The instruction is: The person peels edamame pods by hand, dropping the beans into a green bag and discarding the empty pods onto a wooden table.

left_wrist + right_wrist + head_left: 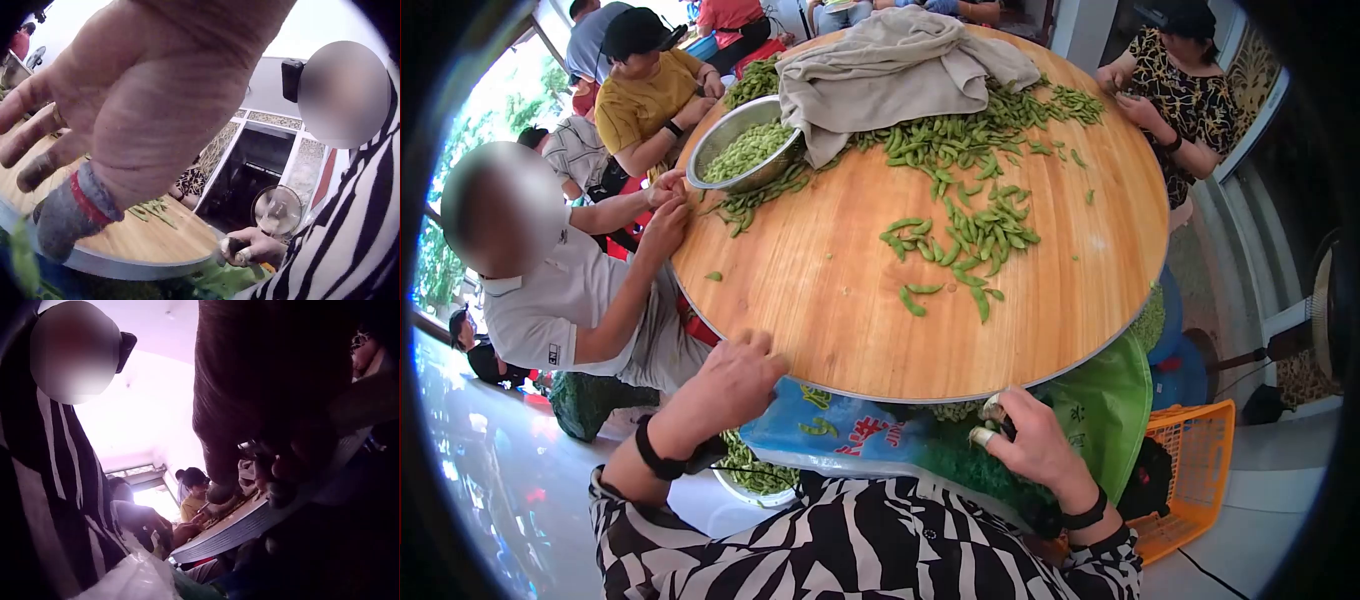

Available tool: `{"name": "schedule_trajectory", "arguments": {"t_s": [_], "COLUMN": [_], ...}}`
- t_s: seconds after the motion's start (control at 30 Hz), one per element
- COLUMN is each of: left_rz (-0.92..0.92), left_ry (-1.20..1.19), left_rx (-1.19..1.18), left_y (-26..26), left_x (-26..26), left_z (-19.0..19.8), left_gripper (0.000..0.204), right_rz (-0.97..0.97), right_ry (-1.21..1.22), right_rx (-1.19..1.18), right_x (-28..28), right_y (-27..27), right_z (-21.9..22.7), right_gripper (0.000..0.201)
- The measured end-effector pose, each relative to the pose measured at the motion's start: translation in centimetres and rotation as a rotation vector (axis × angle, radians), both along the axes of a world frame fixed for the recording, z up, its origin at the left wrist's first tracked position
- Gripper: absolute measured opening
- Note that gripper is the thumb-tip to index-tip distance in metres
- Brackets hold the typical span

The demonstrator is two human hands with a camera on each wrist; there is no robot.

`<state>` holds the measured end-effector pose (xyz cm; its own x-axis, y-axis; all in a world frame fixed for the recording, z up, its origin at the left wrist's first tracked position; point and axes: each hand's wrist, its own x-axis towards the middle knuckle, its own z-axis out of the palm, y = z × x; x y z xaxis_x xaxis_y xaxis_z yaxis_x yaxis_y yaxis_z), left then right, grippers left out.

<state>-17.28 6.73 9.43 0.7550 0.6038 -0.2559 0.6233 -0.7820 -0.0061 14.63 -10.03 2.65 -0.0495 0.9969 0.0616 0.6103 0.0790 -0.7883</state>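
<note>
My left hand (735,380) hovers at the table's near edge, fingers loosely bent and apart. A grey cover with a red band wraps its thumb, and no item shows in the palm in the left wrist view. Below that thumb is a blurred green shape (24,253). My right hand (1032,435) is just below the table rim, half curled, with white wraps on its fingertips. Something dark shows between its thumb and fingers; I cannot tell if it is held. Loose edamame pods (990,235) lie on the round wooden table (830,310) ahead.
A metal colander (740,185) of shelled beans and a grey cloth (890,80) over more pods stand at the back. Under the rim are a blue printed bag (840,430), a green bag (1105,390) and a pod bucket (755,475). An orange crate (1200,460) stands right. People sit around.
</note>
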Motion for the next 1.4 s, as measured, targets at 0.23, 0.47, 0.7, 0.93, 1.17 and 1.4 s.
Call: {"name": "schedule_trajectory", "arguments": {"t_s": [0.23,0.47,0.7,0.93,1.17,1.4], "left_rz": [-0.115,0.01,0.158,0.346,0.328,0.309], "left_ry": [-0.676,-0.473,-0.88,-1.179,-1.146,-1.241], "left_rx": [-0.052,-0.206,-0.584,-1.416,-1.436,-1.294], "left_y": [4.1,5.6,3.3,-0.6,-1.9,-1.9], "left_x": [12.2,15.6,15.6,16.0,15.8,15.3], "left_z": [-4.3,-6.7,-4.0,-5.1,-5.2,-6.3], "left_gripper": [0.016,0.014,0.011,0.026,0.032,0.023], "right_rz": [-0.125,-0.202,-0.206,-0.373,-0.389,-0.415], "right_ry": [0.646,0.786,1.02,1.209,0.985,0.774], "right_rx": [-0.356,-0.363,-0.364,-0.257,-0.255,-0.223], "right_x": [-0.2,-0.4,-1.3,-2.9,-3.0,-3.1], "right_y": [-0.2,-0.4,1.4,3.5,3.4,3.0], "right_z": [1.4,0.2,0.3,0.7,0.7,0.4], "right_gripper": [0.026,0.029,0.035,0.017,0.011,0.007]}}
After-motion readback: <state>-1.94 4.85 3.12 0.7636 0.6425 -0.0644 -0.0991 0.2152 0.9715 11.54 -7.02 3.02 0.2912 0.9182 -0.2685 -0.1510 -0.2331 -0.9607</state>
